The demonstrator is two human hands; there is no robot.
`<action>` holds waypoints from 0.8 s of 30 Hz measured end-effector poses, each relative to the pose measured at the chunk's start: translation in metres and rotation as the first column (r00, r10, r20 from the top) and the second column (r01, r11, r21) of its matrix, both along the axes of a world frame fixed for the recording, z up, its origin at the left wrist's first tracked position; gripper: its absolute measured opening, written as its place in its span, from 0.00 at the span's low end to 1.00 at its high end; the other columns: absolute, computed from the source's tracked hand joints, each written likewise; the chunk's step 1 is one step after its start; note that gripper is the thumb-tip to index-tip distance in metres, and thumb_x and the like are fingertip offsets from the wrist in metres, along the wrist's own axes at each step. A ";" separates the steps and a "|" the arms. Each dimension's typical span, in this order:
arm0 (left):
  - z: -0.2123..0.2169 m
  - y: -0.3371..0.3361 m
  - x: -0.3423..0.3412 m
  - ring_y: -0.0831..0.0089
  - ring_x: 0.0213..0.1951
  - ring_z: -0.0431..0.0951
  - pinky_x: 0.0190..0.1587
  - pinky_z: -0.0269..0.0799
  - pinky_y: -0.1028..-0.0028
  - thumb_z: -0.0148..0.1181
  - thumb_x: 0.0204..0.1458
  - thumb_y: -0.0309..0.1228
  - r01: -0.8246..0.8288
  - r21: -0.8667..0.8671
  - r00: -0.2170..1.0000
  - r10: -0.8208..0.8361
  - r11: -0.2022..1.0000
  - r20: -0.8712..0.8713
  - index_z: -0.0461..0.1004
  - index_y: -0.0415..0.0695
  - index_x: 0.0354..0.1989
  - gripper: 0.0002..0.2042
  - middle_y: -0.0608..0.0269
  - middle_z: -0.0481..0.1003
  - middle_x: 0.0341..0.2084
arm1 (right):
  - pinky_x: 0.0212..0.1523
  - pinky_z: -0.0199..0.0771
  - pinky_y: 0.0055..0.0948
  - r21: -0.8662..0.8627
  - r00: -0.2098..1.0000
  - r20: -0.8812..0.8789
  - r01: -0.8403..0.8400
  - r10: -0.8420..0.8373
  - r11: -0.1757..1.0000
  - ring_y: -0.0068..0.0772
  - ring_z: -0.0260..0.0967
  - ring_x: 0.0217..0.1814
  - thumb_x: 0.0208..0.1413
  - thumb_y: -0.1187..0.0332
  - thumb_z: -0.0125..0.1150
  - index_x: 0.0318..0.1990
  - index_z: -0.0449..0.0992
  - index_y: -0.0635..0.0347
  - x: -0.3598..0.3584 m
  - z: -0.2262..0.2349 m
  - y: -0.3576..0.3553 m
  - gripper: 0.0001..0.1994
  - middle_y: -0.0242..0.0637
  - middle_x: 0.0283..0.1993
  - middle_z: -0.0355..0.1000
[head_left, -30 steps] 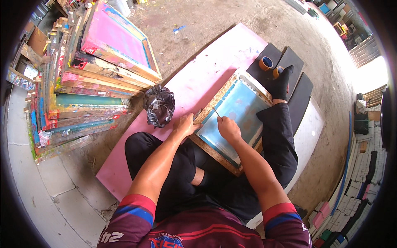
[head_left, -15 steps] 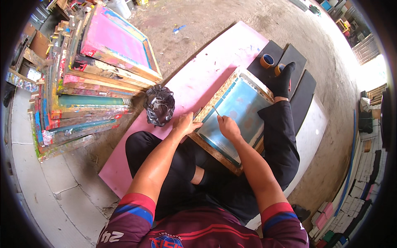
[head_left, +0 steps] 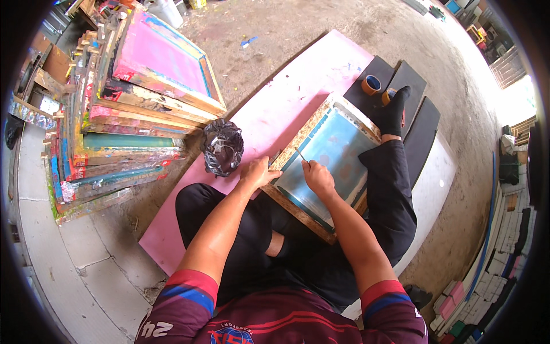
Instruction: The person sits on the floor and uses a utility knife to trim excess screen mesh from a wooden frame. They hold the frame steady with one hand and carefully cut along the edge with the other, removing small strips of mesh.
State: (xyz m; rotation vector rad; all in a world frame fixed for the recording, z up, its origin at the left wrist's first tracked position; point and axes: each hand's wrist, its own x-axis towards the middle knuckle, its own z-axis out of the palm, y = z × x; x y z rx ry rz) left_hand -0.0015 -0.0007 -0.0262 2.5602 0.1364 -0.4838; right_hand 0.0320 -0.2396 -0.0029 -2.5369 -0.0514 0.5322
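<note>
A screen-printing frame [head_left: 298, 222] with a wooden border and a blue-green mesh [head_left: 338, 149] lies tilted across my legs. My left hand [head_left: 257, 173] grips its left border near the lower left corner, thumb toward the mesh. A small dark piece pokes up just beyond those fingers, too small to name. My right hand [head_left: 319, 178] is closed over the mesh around a thin metal-looking tool [head_left: 299, 153]. The tool's tip points up and left, close to the inner edge of the border; its handle is hidden in my fist.
Left of the frame, a black plastic bag [head_left: 222, 148] stands open on a pink board [head_left: 275, 103]. Two tape rolls [head_left: 371, 85] sit on dark panels [head_left: 358, 86] by my foot. Several paint-stained screen frames [head_left: 166, 57] are stacked at the left. Concrete floor surrounds the board.
The whole view has shifted very slightly. Both hands, the tool and the frame keep practically the same positions.
</note>
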 end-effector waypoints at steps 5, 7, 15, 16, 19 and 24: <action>0.005 0.004 0.000 0.39 0.49 0.82 0.50 0.76 0.49 0.71 0.51 0.58 0.003 0.005 1.000 -0.003 1.000 -0.025 0.75 0.33 0.48 0.35 0.33 0.81 0.43 | 0.25 0.67 0.45 0.212 0.817 -0.559 0.303 -0.139 0.929 0.44 0.69 0.20 0.71 0.41 0.50 0.36 0.75 0.60 0.019 0.000 -0.002 0.28 0.43 0.22 0.71; 0.014 0.001 0.000 0.38 0.49 0.82 0.50 0.76 0.48 0.71 0.51 0.58 0.006 0.013 0.999 -0.006 1.000 -0.037 0.75 0.34 0.49 0.35 0.34 0.81 0.44 | 0.18 0.59 0.39 0.248 0.753 -0.642 0.383 -0.144 0.890 0.35 0.62 0.15 0.70 0.38 0.50 0.34 0.73 0.58 0.020 -0.001 -0.005 0.29 0.35 0.19 0.65; 0.008 0.001 -0.003 0.37 0.49 0.81 0.51 0.76 0.48 0.72 0.51 0.57 -0.024 -0.024 1.000 0.023 0.999 -0.003 0.74 0.34 0.50 0.35 0.33 0.81 0.44 | 0.36 0.76 0.49 0.202 0.850 -0.510 0.268 -0.132 0.942 0.54 0.77 0.32 0.71 0.42 0.49 0.43 0.76 0.67 0.018 0.011 0.002 0.29 0.51 0.32 0.78; 0.004 0.002 -0.005 0.37 0.49 0.81 0.51 0.76 0.48 0.72 0.50 0.57 -0.025 -0.033 1.000 0.025 0.999 0.015 0.74 0.34 0.50 0.35 0.33 0.81 0.44 | 0.39 0.77 0.51 0.197 0.878 -0.462 0.237 -0.123 0.951 0.59 0.79 0.36 0.71 0.43 0.50 0.45 0.77 0.68 0.014 0.013 0.002 0.29 0.55 0.35 0.79; -0.006 0.000 -0.003 0.37 0.49 0.81 0.51 0.76 0.48 0.73 0.50 0.57 -0.020 -0.037 0.998 0.022 0.999 0.053 0.75 0.34 0.49 0.35 0.34 0.81 0.43 | 0.53 0.75 0.56 0.018 0.996 -0.074 0.053 -0.052 0.998 0.68 0.77 0.51 0.71 0.47 0.51 0.49 0.77 0.65 -0.011 -0.008 0.003 0.25 0.63 0.44 0.80; 0.004 0.000 -0.004 0.37 0.49 0.81 0.51 0.76 0.48 0.73 0.50 0.58 -0.028 0.000 0.999 0.028 1.000 0.017 0.75 0.35 0.48 0.35 0.34 0.81 0.43 | 0.56 0.75 0.56 0.065 0.996 -0.019 0.084 -0.083 0.994 0.66 0.77 0.54 0.72 0.49 0.51 0.54 0.79 0.52 -0.036 0.028 0.020 0.20 0.56 0.47 0.81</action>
